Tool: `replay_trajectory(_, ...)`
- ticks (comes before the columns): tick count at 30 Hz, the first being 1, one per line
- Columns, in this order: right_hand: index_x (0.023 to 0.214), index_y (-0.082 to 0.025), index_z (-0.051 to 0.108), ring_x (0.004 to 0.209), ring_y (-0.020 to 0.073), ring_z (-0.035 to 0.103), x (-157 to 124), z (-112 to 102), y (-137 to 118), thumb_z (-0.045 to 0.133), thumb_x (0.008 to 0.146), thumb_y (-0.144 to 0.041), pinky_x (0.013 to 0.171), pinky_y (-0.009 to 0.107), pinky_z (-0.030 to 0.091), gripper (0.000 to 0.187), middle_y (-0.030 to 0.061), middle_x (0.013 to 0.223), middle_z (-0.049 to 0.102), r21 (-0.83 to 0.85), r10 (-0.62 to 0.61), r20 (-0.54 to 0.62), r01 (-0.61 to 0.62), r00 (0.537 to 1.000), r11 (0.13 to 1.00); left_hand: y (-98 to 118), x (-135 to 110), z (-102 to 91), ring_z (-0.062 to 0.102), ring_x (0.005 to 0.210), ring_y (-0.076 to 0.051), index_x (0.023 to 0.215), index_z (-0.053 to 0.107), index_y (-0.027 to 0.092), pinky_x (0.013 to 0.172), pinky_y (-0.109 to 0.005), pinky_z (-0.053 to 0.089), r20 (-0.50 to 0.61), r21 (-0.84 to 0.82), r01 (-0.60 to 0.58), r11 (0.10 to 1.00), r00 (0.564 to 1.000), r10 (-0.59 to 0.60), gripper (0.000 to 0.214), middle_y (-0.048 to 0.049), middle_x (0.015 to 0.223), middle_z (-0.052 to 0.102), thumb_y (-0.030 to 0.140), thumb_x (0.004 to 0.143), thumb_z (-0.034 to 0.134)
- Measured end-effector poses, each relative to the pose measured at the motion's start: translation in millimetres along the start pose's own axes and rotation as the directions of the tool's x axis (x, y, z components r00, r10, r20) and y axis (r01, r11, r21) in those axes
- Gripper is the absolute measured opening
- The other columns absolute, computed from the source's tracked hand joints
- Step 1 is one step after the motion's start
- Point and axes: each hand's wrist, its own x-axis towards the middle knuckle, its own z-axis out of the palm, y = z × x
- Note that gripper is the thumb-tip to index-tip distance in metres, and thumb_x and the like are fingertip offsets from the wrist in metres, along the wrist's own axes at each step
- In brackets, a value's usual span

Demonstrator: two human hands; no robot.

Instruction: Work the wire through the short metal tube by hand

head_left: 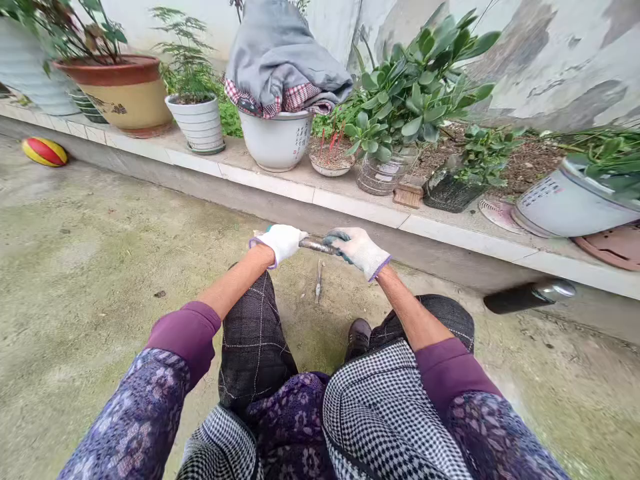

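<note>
A short, dark grey rod-like piece (pixel 318 245) with a worn, mottled surface lies roughly level between my hands, above the concrete floor. My left hand (pixel 283 241), in a white knit glove with a purple cuff, is closed around its left end. At the other end, my right hand (pixel 357 249), in a matching glove with dark green fingers, has its fingers wrapped over the piece. Both ends are hidden by the gloves, so its exact kind does not show. Below, a thin greyish stick-like object (pixel 319 283) rests on the floor between my feet.
A tiled ledge (pixel 355 205) runs across the front, bearing several potted plants, a white pot (pixel 277 141) topped with grey cloth, and a brush (pixel 408 195). A black cylinder (pixel 515 298) lies at right; a red-and-yellow ball (pixel 44 152) sits far left.
</note>
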Motion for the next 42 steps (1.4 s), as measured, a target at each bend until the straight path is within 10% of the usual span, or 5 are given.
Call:
replay_trajectory(7, 0.089, -0.015, 0.069, 0.045, 0.0092, 0.040, -1, 4, -1, 0.054, 0.077, -0.034, 0.042, 0.022, 0.029, 0.027, -0.0028, 0.058, 0.052, 0.172, 0.226, -0.040, -0.216, 0.973, 0.961, 6, -15, -10.9, 0.069, 0.085, -0.018, 0.105, 0.071, 0.024, 0.075, -0.024, 0.048, -0.186, -0.267, -0.058, 0.962, 0.983, 0.008, 0.030, -0.0026, 0.097, 0.075, 0.037, 0.093, 0.047)
replay_trajectory(19, 0.076, -0.016, 0.072, 0.061, 0.0114, 0.050, -9, -4, -5, 0.058, 0.076, -0.024, 0.058, 0.022, 0.038, 0.017, -0.0006, 0.065, 0.062, -0.122, -0.055, -0.030, 0.051, 0.998, 0.991, 15, -10, -5.5, 0.072, 0.088, -0.025, 0.117, 0.070, 0.024, 0.075, -0.031, 0.050, 0.005, 0.066, 0.011, 0.998, 1.000, -0.012, 0.035, -0.0108, 0.098, 0.075, 0.025, 0.093, 0.044)
replay_trajectory(28, 0.086, -0.015, 0.070, 0.044, 0.0087, 0.045, 1, 12, 4, 0.057, 0.080, -0.027, 0.040, 0.020, 0.033, 0.019, -0.0018, 0.058, 0.057, 0.155, 0.271, -0.047, -0.261, 0.961, 0.953, 1, -6, -3.9, 0.069, 0.083, -0.018, 0.106, 0.072, 0.025, 0.074, -0.024, 0.048, -0.203, -0.222, -0.019, 0.975, 0.979, -0.028, 0.032, -0.0030, 0.095, 0.075, 0.039, 0.094, 0.046)
replay_trajectory(35, 0.083, -0.016, 0.074, 0.052, 0.0099, 0.052, -15, 25, -8, 0.059, 0.080, -0.030, 0.050, 0.021, 0.040, 0.020, -0.0008, 0.062, 0.062, -0.072, 0.068, 0.071, -0.063, 0.995, 0.995, -7, -4, -1.9, 0.071, 0.091, -0.025, 0.119, 0.070, 0.024, 0.081, -0.033, 0.050, -0.084, -0.091, 0.170, 0.981, 0.981, -0.177, 0.036, -0.0111, 0.101, 0.075, 0.026, 0.093, 0.046)
replay_trajectory(42, 0.083, -0.015, 0.076, 0.083, 0.0177, 0.065, 2, -7, 8, 0.057, 0.074, -0.024, 0.075, 0.026, 0.049, 0.022, 0.0038, 0.085, 0.074, -0.114, -0.032, -0.126, 0.017, 0.991, 0.993, 14, -5, -1.6, 0.070, 0.095, -0.027, 0.119, 0.070, 0.021, 0.084, -0.035, 0.049, -0.023, -0.041, -0.019, 0.999, 1.000, 0.018, 0.035, -0.0134, 0.097, 0.075, 0.025, 0.093, 0.047)
